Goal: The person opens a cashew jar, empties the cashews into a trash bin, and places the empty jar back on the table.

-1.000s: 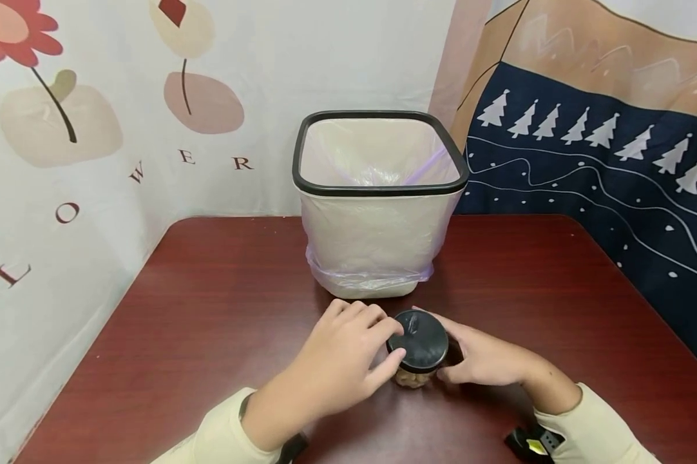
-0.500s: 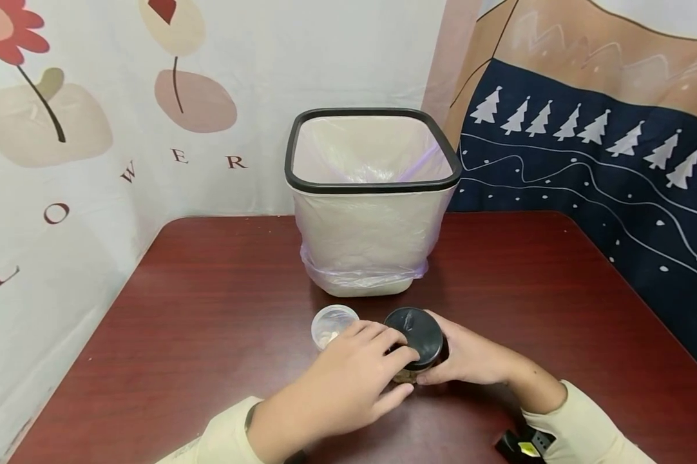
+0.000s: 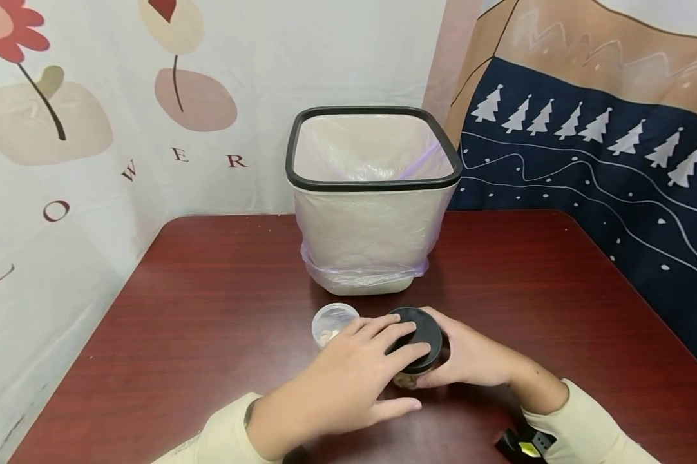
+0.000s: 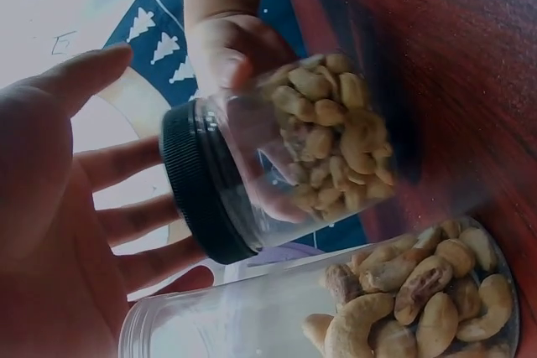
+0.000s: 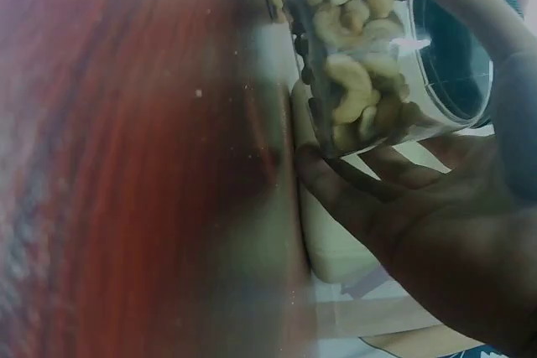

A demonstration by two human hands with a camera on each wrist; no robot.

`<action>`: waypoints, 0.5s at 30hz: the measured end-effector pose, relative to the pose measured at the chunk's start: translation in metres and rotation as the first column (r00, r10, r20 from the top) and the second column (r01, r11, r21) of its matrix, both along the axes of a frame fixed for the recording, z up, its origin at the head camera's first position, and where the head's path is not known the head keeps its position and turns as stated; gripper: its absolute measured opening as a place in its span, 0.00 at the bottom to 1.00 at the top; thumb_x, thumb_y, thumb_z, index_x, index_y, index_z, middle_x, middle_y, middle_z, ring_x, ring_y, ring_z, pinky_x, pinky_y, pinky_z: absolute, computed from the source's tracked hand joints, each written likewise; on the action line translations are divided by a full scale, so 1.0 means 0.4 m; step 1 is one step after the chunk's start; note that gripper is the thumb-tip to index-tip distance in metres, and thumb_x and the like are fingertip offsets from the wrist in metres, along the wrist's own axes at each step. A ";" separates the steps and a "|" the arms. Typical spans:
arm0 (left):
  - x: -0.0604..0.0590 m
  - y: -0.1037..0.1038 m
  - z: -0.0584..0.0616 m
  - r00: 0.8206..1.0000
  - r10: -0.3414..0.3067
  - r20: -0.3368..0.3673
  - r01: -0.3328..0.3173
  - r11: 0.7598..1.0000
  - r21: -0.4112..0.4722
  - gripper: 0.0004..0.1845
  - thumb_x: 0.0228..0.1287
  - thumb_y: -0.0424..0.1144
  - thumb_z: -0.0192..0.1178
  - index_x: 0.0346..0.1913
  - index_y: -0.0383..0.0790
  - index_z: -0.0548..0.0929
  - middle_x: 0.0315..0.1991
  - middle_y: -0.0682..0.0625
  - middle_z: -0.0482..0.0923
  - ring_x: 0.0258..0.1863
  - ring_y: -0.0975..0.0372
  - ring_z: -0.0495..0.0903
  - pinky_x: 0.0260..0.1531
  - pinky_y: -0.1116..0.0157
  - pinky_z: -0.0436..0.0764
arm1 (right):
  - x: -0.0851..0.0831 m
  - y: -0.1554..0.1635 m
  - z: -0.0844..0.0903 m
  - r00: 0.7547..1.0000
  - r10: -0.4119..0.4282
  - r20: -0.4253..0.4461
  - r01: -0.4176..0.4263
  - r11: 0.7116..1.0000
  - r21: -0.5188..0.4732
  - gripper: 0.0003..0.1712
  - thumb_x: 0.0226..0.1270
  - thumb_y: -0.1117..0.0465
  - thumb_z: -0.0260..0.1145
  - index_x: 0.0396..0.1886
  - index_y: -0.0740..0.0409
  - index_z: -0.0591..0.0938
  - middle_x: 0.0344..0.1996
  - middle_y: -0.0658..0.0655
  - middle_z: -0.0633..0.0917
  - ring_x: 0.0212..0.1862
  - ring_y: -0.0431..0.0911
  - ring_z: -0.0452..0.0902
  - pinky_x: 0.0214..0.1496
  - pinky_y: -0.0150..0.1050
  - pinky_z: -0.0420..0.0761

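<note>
Indoors, on a dark red table (image 3: 209, 290), the right hand (image 3: 470, 354) grips the jar (image 3: 415, 348), the left hand (image 3: 354, 380) spread flat over its lid.

Left hand (image 3: 348, 380) fingers slid further over black lid (image 3: 420, 335); open container (image 3: 332, 322) uncovered.

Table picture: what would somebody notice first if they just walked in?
Probably the big lined bin standing at the back of the red-brown table. In front of it the right hand holds a black-lidded jar of cashews, the left hand rests on its lid, and a small open tub sits beside them.
</note>
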State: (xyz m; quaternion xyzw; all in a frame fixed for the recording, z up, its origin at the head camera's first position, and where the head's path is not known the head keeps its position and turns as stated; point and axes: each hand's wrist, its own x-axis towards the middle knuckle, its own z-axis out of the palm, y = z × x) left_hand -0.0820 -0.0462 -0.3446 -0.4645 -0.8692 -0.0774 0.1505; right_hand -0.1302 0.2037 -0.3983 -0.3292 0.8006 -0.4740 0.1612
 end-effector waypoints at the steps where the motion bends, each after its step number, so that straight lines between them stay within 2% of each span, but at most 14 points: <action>1: 0.000 0.000 0.000 1.000 -0.001 0.010 0.002 1.000 -0.002 0.33 0.62 0.67 0.60 0.66 0.56 0.75 0.66 0.52 0.74 0.70 0.55 0.70 0.63 0.56 0.73 | 0.001 -0.001 0.002 1.000 0.005 -0.005 -0.005 1.000 -0.006 0.45 0.53 0.52 0.80 0.69 0.39 0.67 0.60 0.45 0.79 0.57 0.42 0.80 0.58 0.33 0.79; 7: 0.002 0.000 0.003 0.999 0.012 0.047 -0.012 1.000 -0.004 0.37 0.64 0.69 0.55 0.72 0.58 0.68 0.73 0.51 0.66 0.74 0.50 0.64 0.66 0.49 0.72 | 0.015 -0.007 0.014 0.998 0.066 -0.007 -0.067 0.997 -0.044 0.45 0.53 0.54 0.80 0.67 0.44 0.66 0.58 0.49 0.79 0.55 0.43 0.81 0.59 0.33 0.78; 11: 0.002 0.001 0.006 1.000 0.011 0.020 -0.011 1.000 0.028 0.37 0.66 0.70 0.52 0.74 0.58 0.66 0.74 0.50 0.65 0.72 0.51 0.66 0.64 0.50 0.73 | 0.029 -0.014 0.027 0.993 0.115 -0.002 -0.115 0.991 -0.067 0.49 0.52 0.56 0.80 0.71 0.45 0.63 0.61 0.50 0.78 0.58 0.44 0.79 0.62 0.34 0.76; 15: 0.003 0.002 0.009 1.000 0.001 -0.024 0.001 0.998 0.065 0.38 0.65 0.71 0.52 0.73 0.58 0.67 0.72 0.50 0.67 0.69 0.56 0.69 0.60 0.53 0.75 | 0.045 -0.019 0.041 0.995 0.095 -0.039 -0.096 0.995 -0.035 0.55 0.51 0.53 0.81 0.75 0.43 0.61 0.67 0.48 0.74 0.64 0.42 0.74 0.67 0.31 0.71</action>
